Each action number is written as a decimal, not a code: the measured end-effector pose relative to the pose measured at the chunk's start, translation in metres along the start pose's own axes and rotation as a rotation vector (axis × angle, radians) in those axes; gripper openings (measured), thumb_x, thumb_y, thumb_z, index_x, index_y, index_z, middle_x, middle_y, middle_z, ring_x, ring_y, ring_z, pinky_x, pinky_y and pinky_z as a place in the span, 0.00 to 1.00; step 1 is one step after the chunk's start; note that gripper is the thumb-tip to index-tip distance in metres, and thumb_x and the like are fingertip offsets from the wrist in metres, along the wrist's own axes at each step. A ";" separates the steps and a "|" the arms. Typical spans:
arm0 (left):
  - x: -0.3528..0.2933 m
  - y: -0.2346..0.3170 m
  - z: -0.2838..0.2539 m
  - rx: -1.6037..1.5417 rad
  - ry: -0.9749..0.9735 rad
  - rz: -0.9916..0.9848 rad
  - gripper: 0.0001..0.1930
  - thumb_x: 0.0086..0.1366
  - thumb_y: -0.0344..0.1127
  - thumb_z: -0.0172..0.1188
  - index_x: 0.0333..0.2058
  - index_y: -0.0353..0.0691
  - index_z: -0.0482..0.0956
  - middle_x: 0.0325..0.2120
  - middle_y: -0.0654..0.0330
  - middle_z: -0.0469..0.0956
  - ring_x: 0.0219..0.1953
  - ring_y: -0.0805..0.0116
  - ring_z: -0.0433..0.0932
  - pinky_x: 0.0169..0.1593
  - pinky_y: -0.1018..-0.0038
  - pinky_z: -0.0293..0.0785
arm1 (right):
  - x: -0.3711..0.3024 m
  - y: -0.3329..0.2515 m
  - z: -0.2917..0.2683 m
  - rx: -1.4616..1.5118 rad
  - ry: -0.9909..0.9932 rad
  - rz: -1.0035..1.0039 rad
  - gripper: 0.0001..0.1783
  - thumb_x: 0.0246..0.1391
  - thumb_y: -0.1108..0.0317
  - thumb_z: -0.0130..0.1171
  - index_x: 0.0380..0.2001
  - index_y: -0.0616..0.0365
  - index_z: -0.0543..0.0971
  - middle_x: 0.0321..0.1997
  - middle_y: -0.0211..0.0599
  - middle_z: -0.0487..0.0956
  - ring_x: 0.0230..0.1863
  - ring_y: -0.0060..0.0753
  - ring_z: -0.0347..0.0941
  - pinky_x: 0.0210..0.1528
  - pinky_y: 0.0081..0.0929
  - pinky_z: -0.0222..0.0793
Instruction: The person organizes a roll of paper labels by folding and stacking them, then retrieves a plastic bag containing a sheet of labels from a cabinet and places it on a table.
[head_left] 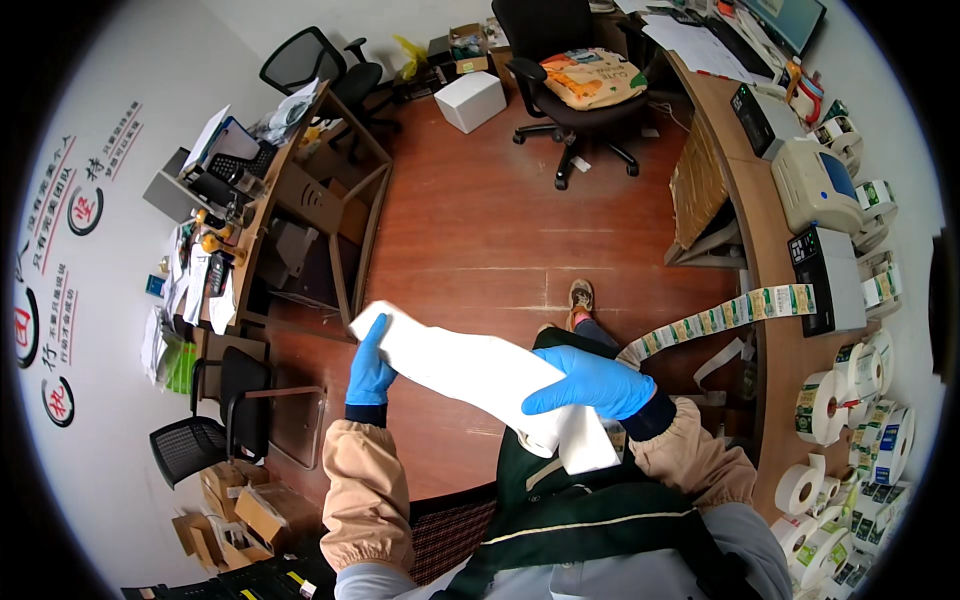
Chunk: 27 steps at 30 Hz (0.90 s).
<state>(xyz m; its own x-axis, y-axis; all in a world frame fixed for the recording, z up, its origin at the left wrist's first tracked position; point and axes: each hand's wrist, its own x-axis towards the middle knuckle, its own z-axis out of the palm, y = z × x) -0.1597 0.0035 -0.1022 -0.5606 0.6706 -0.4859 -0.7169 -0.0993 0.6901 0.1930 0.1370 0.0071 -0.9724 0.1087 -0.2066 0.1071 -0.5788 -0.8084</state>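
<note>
Stretched between my two blue-gloved hands is a wide white paper strip (465,362), its blank side up. My left hand (372,368) is closed on its left end, the thumb lying along the edge. Over the right part my right hand (592,383) is closed, fingers pointing left across the paper. Below that hand a loose white end hangs down in a fold over my dark green apron (590,528). A band of printed labels (715,318) curves from a black-and-white label printer (828,280) down behind my right hand; whether it joins the white strip is hidden.
Along the right desk (735,165) stand a beige printer (815,187) and several label rolls (820,407). A cluttered desk (262,215) and a black chair (235,405) are at left. Ahead are an office chair (575,100) and a white box (470,102); cardboard boxes (270,515) lie lower left.
</note>
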 end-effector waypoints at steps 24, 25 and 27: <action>-0.137 -0.059 0.137 0.482 -0.381 0.161 0.52 0.48 0.79 0.52 0.58 0.37 0.64 0.50 0.53 0.74 0.49 0.60 0.76 0.52 0.64 0.74 | -0.011 -0.007 0.008 -0.108 0.022 -0.037 0.24 0.59 0.59 0.60 0.51 0.67 0.75 0.44 0.38 0.80 0.42 0.23 0.75 0.46 0.20 0.70; -0.138 -0.058 0.134 0.367 -0.413 0.164 0.56 0.46 0.81 0.51 0.60 0.37 0.61 0.49 0.52 0.74 0.50 0.59 0.75 0.53 0.63 0.74 | -0.008 -0.008 0.016 -0.125 0.011 -0.051 0.23 0.59 0.59 0.59 0.50 0.67 0.76 0.43 0.38 0.81 0.42 0.23 0.75 0.45 0.20 0.71; -0.141 -0.048 0.131 0.286 -0.539 0.162 0.57 0.45 0.80 0.52 0.61 0.38 0.58 0.49 0.53 0.73 0.51 0.58 0.74 0.54 0.61 0.73 | 0.010 0.008 0.027 -0.039 0.009 -0.078 0.19 0.60 0.60 0.58 0.46 0.67 0.79 0.39 0.38 0.82 0.39 0.23 0.78 0.42 0.19 0.72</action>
<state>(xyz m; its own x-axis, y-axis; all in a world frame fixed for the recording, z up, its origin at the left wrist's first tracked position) 0.0082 0.0102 0.0035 -0.3117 0.9471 -0.0760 -0.4595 -0.0802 0.8845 0.1788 0.1119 0.0136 -0.9761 0.1599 -0.1474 0.0395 -0.5363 -0.8431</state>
